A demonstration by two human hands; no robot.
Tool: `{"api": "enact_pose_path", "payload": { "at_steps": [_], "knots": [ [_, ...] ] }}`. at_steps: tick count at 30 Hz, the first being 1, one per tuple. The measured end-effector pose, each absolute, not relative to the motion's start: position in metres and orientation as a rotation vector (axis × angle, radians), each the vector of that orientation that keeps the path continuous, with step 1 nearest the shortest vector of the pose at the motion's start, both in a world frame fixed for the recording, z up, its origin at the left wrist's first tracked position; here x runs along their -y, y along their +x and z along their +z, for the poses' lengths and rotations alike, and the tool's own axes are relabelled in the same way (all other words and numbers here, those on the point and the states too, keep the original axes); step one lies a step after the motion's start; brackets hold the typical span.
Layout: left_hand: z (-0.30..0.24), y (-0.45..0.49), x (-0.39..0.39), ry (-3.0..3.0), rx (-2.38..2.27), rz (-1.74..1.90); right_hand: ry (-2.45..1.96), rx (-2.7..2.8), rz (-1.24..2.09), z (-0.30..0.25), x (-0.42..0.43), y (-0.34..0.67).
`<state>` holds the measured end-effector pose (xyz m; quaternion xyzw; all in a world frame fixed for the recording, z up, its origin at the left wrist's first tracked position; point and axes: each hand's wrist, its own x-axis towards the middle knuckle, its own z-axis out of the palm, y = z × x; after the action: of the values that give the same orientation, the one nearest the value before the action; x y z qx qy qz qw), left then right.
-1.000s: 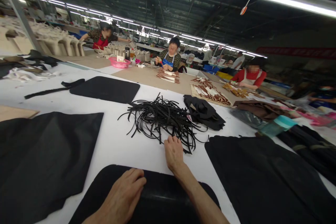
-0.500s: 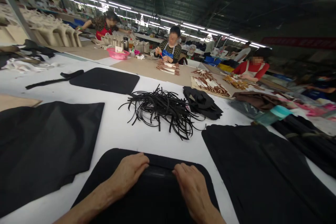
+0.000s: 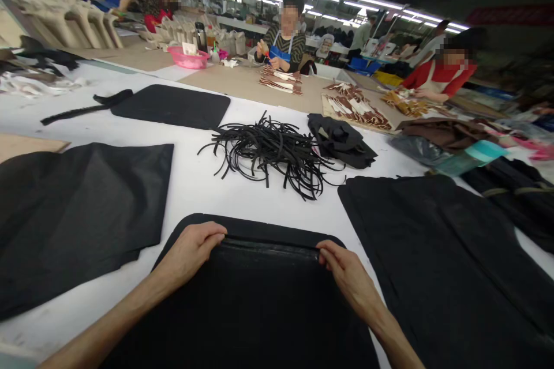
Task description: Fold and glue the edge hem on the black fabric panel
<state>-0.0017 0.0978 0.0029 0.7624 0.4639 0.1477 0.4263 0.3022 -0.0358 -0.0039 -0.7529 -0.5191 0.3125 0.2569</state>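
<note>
Head view gives me one container worth noting: a pink basin [image 3: 188,59] far back on the tan table [image 3: 242,81], with small items in it that I cannot make out. Closer in, I see the left hand [image 3: 190,251] and the right hand [image 3: 346,271] set on the far edge of a black panel [image 3: 255,311], a dark sheet with rounded corners lying flat at the near middle of the white table [image 3: 203,184]. Both hands have their fingers curled together over a glossy black strip [image 3: 270,244] that runs along that edge (whether they pinch the strip or only press it I cannot tell). Beyond the panel sits a tangled heap of black strips [image 3: 272,153], apart from it, and just right of the heap a folded dark bundle [image 3: 341,141]. A large black fabric sheet [image 3: 82,207] lies to the left, another black sheet [image 3: 437,259] to the right, and a second rounded panel [image 3: 173,106] lies farther back. Across the tan table, a person in a striped top [image 3: 285,46] and a person in red [image 3: 437,78] work over stacks of brown pieces [image 3: 357,109], under long ceiling lights.
</note>
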Motion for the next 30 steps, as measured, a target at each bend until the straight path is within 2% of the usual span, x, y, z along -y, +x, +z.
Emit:
{"api": "enact_pose_path", "payload": {
  "at_steps": [12, 19, 30],
  "knots": [
    [0.001, -0.005, -0.111, 1.548, -1.342, 0.398, -2.079, 0.942, 1.132, -0.019, 0.028, 0.317],
    [-0.008, -0.004, -0.119, 1.475, -1.38, 0.36, -2.129, 1.0, 1.14, -0.031, 0.028, 0.326],
    [-0.011, -0.008, -0.122, 1.712, -1.496, 0.194, -2.164, 1.019, 1.15, -0.02, 0.022, 0.314]
  ]
}}
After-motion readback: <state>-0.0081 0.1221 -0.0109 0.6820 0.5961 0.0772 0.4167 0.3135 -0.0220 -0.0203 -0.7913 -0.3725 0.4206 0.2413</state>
